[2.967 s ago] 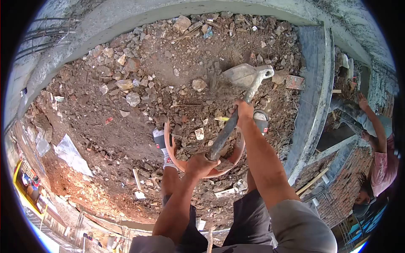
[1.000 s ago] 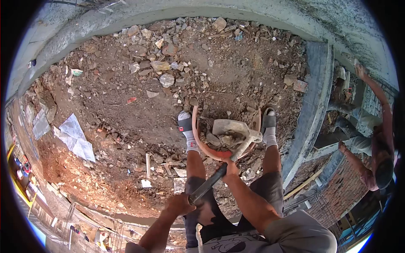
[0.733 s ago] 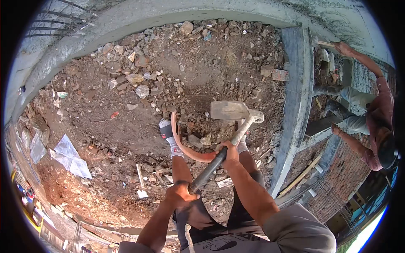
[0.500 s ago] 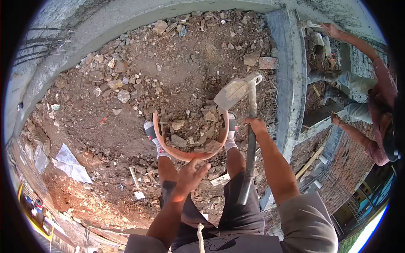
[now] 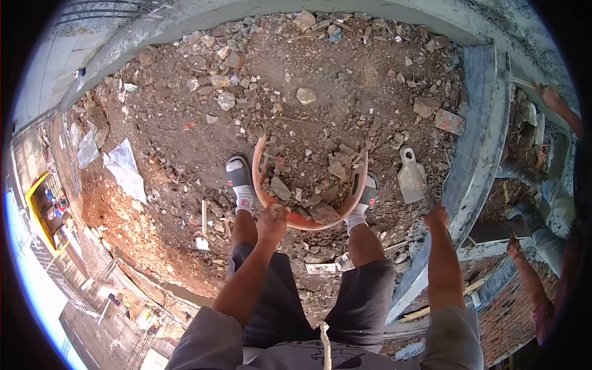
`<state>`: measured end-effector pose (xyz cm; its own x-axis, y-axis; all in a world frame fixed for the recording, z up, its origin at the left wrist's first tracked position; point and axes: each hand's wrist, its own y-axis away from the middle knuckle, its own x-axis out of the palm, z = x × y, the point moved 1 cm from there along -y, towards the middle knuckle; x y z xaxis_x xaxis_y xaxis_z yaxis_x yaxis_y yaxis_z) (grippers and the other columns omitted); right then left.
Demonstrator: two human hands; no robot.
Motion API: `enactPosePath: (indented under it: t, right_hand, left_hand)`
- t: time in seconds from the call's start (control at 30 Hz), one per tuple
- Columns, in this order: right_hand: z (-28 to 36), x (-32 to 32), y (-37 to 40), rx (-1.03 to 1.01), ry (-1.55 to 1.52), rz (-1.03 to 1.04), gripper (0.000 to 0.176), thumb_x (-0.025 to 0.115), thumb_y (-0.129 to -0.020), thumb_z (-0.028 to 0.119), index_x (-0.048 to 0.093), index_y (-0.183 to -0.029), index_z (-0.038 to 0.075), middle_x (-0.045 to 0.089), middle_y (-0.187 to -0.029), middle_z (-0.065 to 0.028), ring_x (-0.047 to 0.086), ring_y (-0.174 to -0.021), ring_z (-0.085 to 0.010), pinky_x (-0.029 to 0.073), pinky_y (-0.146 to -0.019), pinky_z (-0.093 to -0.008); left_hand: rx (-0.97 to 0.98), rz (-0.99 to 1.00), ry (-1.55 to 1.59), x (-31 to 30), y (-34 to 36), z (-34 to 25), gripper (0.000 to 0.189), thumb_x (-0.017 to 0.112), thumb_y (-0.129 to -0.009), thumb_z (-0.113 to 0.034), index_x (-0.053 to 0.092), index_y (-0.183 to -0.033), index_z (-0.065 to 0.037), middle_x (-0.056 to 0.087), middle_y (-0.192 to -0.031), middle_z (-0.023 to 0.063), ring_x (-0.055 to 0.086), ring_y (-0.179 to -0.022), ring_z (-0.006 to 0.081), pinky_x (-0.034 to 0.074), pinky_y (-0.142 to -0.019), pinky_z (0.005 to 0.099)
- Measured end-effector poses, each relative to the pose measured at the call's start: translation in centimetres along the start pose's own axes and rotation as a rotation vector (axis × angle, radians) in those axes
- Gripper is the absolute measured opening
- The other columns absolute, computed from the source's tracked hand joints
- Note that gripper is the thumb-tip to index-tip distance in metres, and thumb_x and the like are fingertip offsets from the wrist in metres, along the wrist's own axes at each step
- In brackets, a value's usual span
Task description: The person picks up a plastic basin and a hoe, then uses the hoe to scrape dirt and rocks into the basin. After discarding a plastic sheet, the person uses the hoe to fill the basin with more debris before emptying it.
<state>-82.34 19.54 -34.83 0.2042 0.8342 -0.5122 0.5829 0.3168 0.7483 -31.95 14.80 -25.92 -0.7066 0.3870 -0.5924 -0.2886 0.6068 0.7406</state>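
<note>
An orange, open-fronted scoop basket (image 5: 311,226) lies on the ground between my sandalled feet, with dirt and broken rubble (image 5: 308,191) in it. My left hand (image 5: 272,222) is closed at the left part of its near rim; the fingertips are hard to make out. Out to the right, my right hand (image 5: 436,217) is wrapped round the handle of a hoe. The broad, dirt-smeared hoe blade (image 5: 410,179) is over the ground beside the concrete beam, its eye end pointing away from me. Most of the handle is hidden by my forearm.
A concrete beam (image 5: 478,135) runs along the right, with a co-worker's hand (image 5: 515,246) and legs beyond it. Loose stones and soil cover the ground ahead. A plastic sheet (image 5: 125,169) lies to the left. My foot (image 5: 239,176) stands close against the basket.
The hoe has moved right, away from above the basket, and its blade is lower. My right hand has gone with it. The view has shifted; my left hand stays at the basket's near rim.
</note>
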Motion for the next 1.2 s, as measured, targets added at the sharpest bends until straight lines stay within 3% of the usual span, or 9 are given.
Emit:
enactPosePath:
  t: [0.1, 0.43, 0.53, 0.63, 0.7, 0.87, 0.9, 1.0, 1.2]
  right_hand:
    - [-0.6, -0.6, -1.0, 0.024, -0.057, -0.090, 0.053, 0.057, -0.079, 0.014, 0.042, -0.130, 0.008, 0.057, -0.122, -0.0189, 0.057, -0.113, -0.0377, 0.047, -0.092, -0.0479]
    - [8.0, -1.5, -3.6, -0.003, 0.056, -0.091, 0.043, 0.064, -0.082, 0.016, 0.048, -0.122, 0.008, 0.053, -0.120, -0.0165, 0.055, -0.110, -0.0378, 0.049, -0.090, -0.0521]
    - [11.7, 1.4, -4.2, -0.172, 0.075, -0.373, 0.040, 0.063, -0.084, 0.014, 0.049, -0.119, 0.004, 0.053, -0.118, -0.0169, 0.056, -0.108, -0.0390, 0.049, -0.089, -0.0503]
    - [16.8, 6.9, -4.7, -0.278, -0.429, -0.169, 0.036, 0.062, -0.079, 0.009, 0.052, -0.114, 0.003, 0.059, -0.103, -0.0185, 0.059, -0.098, -0.0387, 0.047, -0.083, -0.0494]
    - [17.7, 16.0, -10.7, -0.512, 0.052, -0.012, 0.027, 0.062, -0.079, 0.013, 0.057, -0.102, 0.001, 0.062, -0.095, -0.0202, 0.060, -0.096, -0.0386, 0.047, -0.084, -0.0487]
    - [18.0, 29.4, -14.6, -0.174, -0.607, -0.080, 0.025, 0.062, -0.081, 0.026, 0.063, -0.088, 0.002, 0.064, -0.089, -0.0142, 0.064, -0.077, -0.0267, 0.053, -0.069, -0.0396]
    - [17.4, 28.7, -14.8, -0.113, -0.345, 0.045, 0.028, 0.063, -0.082, 0.028, 0.063, -0.093, 0.003, 0.065, -0.093, -0.0137, 0.064, -0.077, -0.0259, 0.054, -0.068, -0.0387]
    - [17.4, 22.6, -10.2, -0.029, -1.469, 0.615, 0.015, 0.061, -0.078, 0.018, 0.063, -0.087, 0.007, 0.062, -0.083, -0.0069, 0.062, -0.078, -0.0214, 0.051, -0.070, -0.0361]
    - [21.2, 15.6, -2.1, 0.071, -1.557, 0.798, 0.016, 0.061, -0.084, 0.021, 0.056, -0.094, 0.009, 0.059, -0.079, -0.0046, 0.060, -0.074, -0.0197, 0.052, -0.067, -0.0370]
  left_hand:
    - [-0.114, 0.017, -0.080, 2.3, -3.5, 4.0, 0.041, 0.066, -0.080, -0.027, 0.056, -0.111, -0.001, 0.060, -0.108, 0.0229, 0.058, -0.103, 0.0394, 0.045, -0.089, 0.0454]
    - [-0.189, -0.157, -0.100, -1.6, -16.7, 8.4, 0.055, 0.065, -0.081, -0.030, 0.049, -0.124, 0.000, 0.053, -0.121, 0.0237, 0.048, -0.118, 0.0392, 0.040, -0.100, 0.0432]
    - [-0.271, -0.109, -0.087, -1.8, -19.7, 9.6, 0.061, 0.064, -0.082, -0.033, 0.045, -0.131, -0.001, 0.050, -0.128, 0.0223, 0.045, -0.124, 0.0373, 0.038, -0.103, 0.0427]
    - [-0.238, -0.091, -0.034, -0.5, -21.3, 9.7, 0.063, 0.063, -0.083, -0.034, 0.043, -0.133, -0.002, 0.048, -0.131, 0.0215, 0.045, -0.125, 0.0367, 0.038, -0.103, 0.0440]
    - [-0.257, -0.074, -0.012, 1.2, -22.5, 10.0, 0.063, 0.062, -0.083, -0.035, 0.042, -0.134, -0.003, 0.048, -0.133, 0.0215, 0.046, -0.125, 0.0371, 0.039, -0.103, 0.0450]
    - [-0.381, -0.009, 0.033, 2.3, -24.0, 10.7, 0.058, 0.059, -0.084, -0.036, 0.044, -0.132, -0.006, 0.054, -0.128, 0.0236, 0.053, -0.117, 0.0409, 0.043, -0.098, 0.0476]
    - [-0.357, 0.002, 0.056, 2.3, -24.7, 11.5, 0.050, 0.058, -0.084, -0.037, 0.052, -0.123, -0.006, 0.061, -0.115, 0.0251, 0.057, -0.110, 0.0428, 0.045, -0.094, 0.0481]
    - [-0.297, 0.141, 0.190, 2.5, -26.2, 13.8, 0.046, 0.058, -0.084, -0.039, 0.058, -0.114, -0.005, 0.063, -0.107, 0.0263, 0.060, -0.105, 0.0425, 0.048, -0.089, 0.0482]
    - [-0.318, 0.102, 0.460, 7.1, -27.8, 18.2, 0.044, 0.058, -0.085, -0.044, 0.067, -0.095, -0.002, 0.068, -0.080, 0.0194, 0.068, -0.086, 0.0335, 0.051, -0.079, 0.0445]
